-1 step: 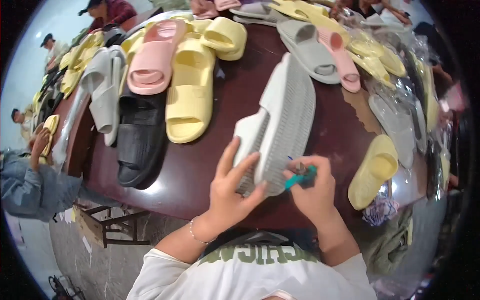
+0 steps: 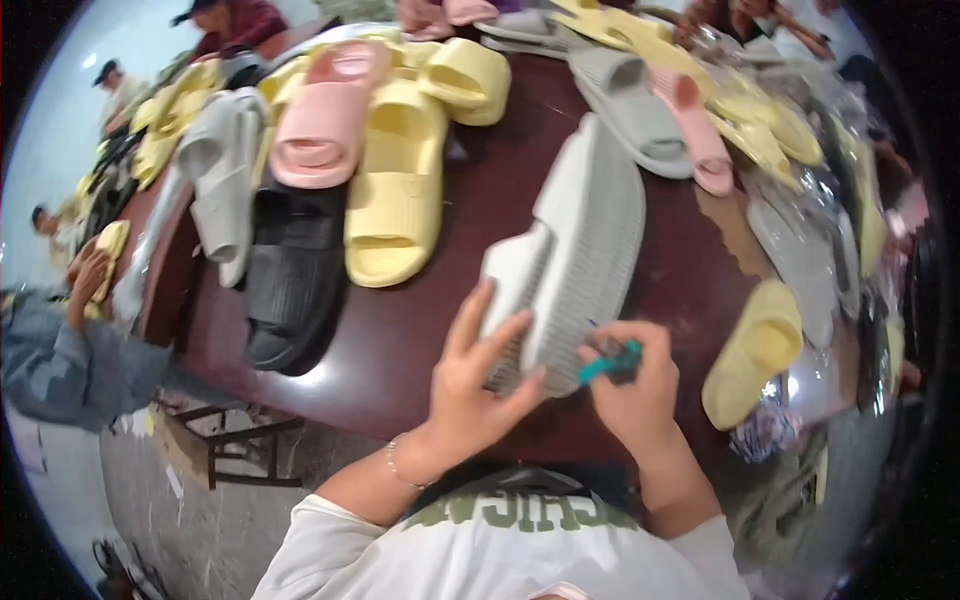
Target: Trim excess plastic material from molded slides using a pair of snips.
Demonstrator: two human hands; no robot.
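Observation:
A pale grey slipper [image 2: 592, 260] stands tilted on its side, its ribbed sole turned to the right. My left hand [image 2: 475, 380] grips its near end, thumb against the sole and fingers over the strap side. Close to the sole's near right edge, my right hand [image 2: 636, 385] is closed on a small teal-handled tool [image 2: 612, 363]. The tool looks like snips, but blur and my fingers hide its tip. A short blue mark or tip shows beside the sole above my fingers.
On the dark red table [image 2: 400, 335], left, lie a black slipper [image 2: 293, 275], a yellow slipper [image 2: 397, 190] and a pink slipper [image 2: 325, 115]. A yellow slipper [image 2: 752, 355] sits at right, near bagged grey slippers [image 2: 795, 265]. Another person's sleeve [image 2: 75, 355] shows far left, by a stool [image 2: 240, 445].
The whole view has shifted a little, so the table and slippers appear slightly farther right. Both hands keep the same holds on the slipper and the teal-handled tool.

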